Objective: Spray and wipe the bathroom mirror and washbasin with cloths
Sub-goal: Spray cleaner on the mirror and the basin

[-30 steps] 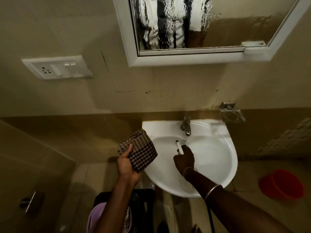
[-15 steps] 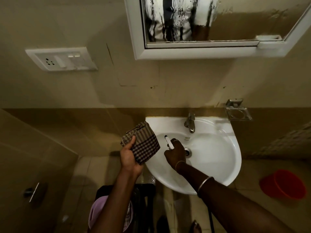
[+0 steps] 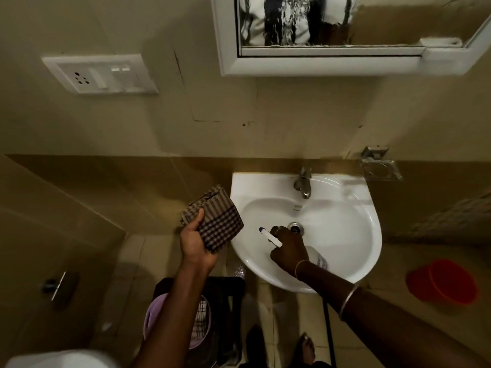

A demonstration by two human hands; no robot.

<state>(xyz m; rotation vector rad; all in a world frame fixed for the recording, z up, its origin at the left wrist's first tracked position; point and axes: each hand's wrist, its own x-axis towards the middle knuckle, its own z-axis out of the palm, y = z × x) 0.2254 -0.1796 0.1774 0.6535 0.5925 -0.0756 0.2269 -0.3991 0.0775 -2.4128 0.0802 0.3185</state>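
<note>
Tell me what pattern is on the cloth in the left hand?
The cloth held by the left hand is checked, dark brown on beige, as the head view shows.

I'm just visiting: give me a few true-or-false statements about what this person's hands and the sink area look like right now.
1. The left hand holds a folded checked cloth. True.
2. The right hand holds a spray bottle over the washbasin. True.
3. Water runs from the tap. False: no stream is visible.
4. The red bucket sits in the basin. False: it stands on the floor.
</note>
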